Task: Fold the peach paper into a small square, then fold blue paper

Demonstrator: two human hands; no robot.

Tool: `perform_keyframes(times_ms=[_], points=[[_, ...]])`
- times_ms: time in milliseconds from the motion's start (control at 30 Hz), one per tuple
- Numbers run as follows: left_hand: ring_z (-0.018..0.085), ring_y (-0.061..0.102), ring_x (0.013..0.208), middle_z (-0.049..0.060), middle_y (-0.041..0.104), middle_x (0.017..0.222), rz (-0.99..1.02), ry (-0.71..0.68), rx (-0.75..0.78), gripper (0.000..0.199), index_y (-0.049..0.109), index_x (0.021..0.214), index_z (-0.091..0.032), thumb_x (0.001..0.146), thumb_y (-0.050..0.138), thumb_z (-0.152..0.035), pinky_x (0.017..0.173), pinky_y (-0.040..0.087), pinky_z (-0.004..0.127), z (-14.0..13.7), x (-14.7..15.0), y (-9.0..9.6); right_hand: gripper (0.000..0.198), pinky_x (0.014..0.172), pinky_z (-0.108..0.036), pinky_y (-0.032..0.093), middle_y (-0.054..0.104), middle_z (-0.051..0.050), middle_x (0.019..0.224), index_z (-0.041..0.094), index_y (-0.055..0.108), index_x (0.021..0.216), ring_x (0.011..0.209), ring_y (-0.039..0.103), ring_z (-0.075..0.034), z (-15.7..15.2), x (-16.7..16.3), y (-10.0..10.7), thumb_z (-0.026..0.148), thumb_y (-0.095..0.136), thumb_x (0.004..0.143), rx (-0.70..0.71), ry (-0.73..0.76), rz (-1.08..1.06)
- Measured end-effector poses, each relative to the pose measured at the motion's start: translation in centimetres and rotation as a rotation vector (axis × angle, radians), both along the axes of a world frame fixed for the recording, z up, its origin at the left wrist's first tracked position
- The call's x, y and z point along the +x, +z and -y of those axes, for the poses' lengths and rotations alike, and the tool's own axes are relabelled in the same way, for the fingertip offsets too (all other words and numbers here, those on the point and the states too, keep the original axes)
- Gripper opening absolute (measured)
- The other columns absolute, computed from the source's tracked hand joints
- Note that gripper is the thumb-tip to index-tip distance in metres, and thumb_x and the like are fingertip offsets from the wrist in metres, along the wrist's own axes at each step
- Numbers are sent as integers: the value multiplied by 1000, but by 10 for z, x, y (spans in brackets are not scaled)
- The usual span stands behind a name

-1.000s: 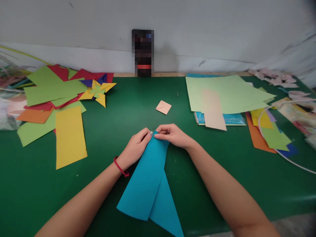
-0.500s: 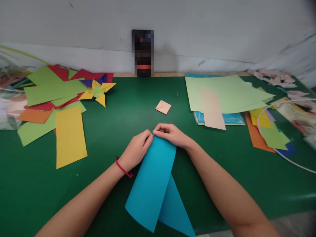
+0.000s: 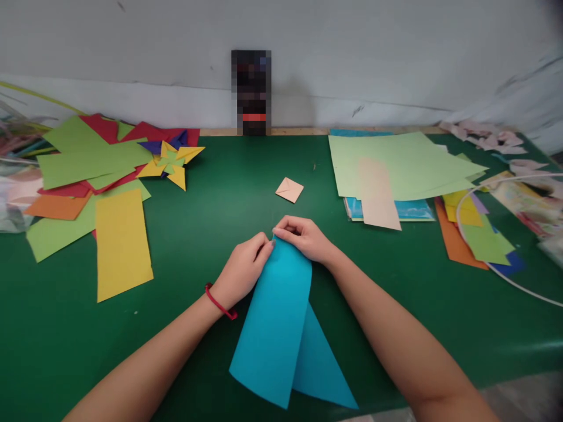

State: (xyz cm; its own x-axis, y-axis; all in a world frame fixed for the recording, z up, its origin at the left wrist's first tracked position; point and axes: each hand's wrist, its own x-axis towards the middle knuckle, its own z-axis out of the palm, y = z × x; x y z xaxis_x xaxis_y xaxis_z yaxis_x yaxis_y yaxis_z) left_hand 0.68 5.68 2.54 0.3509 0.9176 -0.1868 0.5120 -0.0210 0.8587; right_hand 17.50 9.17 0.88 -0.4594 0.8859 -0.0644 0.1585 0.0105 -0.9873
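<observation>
A sheet of blue paper hangs doubled over from my fingers, its lower ends spread apart toward the table's near edge. My left hand pinches the top left corner of the sheet between thumb and fingers. Close beside it, my right hand is closed on the top edge, its thumb and index finger meeting at the same corner. Part of the paper's top edge is hidden behind my right hand. Just beyond my hands lies a small folded pink paper square.
Coloured sheets, a yellow sheet and a folded paper star lie left on the green table. A blurred-out dark upright object leans against the wall. Pale green sheets, a white cable and crumpled paper lie right.
The lower ends of the blue paper have swung to the right and up slightly. Both hands keep their pinch at the top corner, almost in the same place.
</observation>
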Motion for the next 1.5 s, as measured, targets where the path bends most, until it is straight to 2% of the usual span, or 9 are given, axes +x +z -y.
perform_keyframes(times_ms=[300,533,733,967,1067,1200,1267,1333,1500], points=[[11,34,56,-4,34,59,90,-17,-49,33,31,61,-19,87,33,-38,54,29,24,0,0,0,25,54,-23,35,50,2,63,17,53,73,57,44,-10,-3,3,-2,41,50,80,72,-128,38],[12,36,58,-3,38,59,69,-11,-35,30,36,60,-19,85,37,-35,54,29,24,-1,-1,3,25,57,-24,37,53,1,67,17,54,74,61,47,-11,-3,3,-1,41,50,81,72,-104,47],[12,36,61,-2,40,65,255,27,-135,29,39,65,-19,88,32,-35,59,34,24,-3,-1,2,24,60,-23,39,55,0,71,17,56,78,65,49,-12,-3,4,3,40,49,81,44,-25,39],[10,36,52,-4,36,59,372,94,-352,30,42,66,-19,85,35,-42,48,34,22,-2,1,8,27,56,-23,37,52,1,65,17,55,77,59,46,-10,-2,3,5,43,48,81,62,-47,87],[9,35,50,-5,35,57,315,71,-407,30,42,63,-19,83,41,-41,46,34,21,-5,-2,14,27,54,-22,36,51,2,62,17,56,77,57,44,-10,-1,3,5,43,49,80,49,-44,96],[11,39,51,-2,45,61,177,-17,-439,31,51,66,-18,82,41,-42,46,33,23,-12,-13,17,25,55,-23,37,54,1,64,17,57,78,58,47,-11,-1,2,5,41,51,80,23,-3,84],[12,42,54,-1,48,64,101,-61,-399,30,53,69,-18,82,40,-42,48,34,23,-16,-17,14,24,57,-23,38,56,0,67,17,57,79,61,50,-11,-1,1,3,40,51,80,31,9,76],[13,44,59,-1,50,65,37,-84,-274,27,53,68,-18,83,41,-38,51,34,23,-18,-19,8,23,58,-24,38,58,0,69,17,57,79,63,51,-12,0,-1,2,39,50,81,64,-1,82],[13,41,59,-3,45,62,36,-78,-62,24,47,67,-19,84,39,-34,53,31,23,-19,-16,-6,22,59,-24,38,58,0,68,17,55,78,63,51,-12,2,-5,-2,37,48,82,114,-27,115]])
